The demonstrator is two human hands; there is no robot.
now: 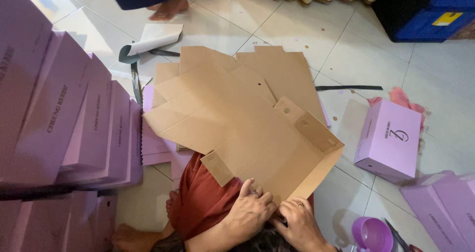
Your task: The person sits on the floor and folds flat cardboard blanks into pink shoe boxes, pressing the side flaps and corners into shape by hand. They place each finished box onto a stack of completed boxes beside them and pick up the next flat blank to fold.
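Observation:
A flat brown cardboard box blank (232,118) lies over my lap and the tiled floor, with flaps along its right side folded upward. My left hand (250,210) presses its fingers down on the near edge of the cardboard. My right hand (299,222) lies beside it, fingers bent on the same edge. Each hand wears a ring. More brown cardboard sheets (277,66) lie stacked beneath and behind the top one. My red clothing (203,202) shows under the near edge.
Stacks of lilac boxes (64,123) fill the left side. One closed lilac box (391,138) sits on the floor (366,49) at right, more lilac boxes (445,207) at lower right. A purple cup (372,233) and scissors (398,238) lie near my right hand. Another person's foot (170,7) stands at the top.

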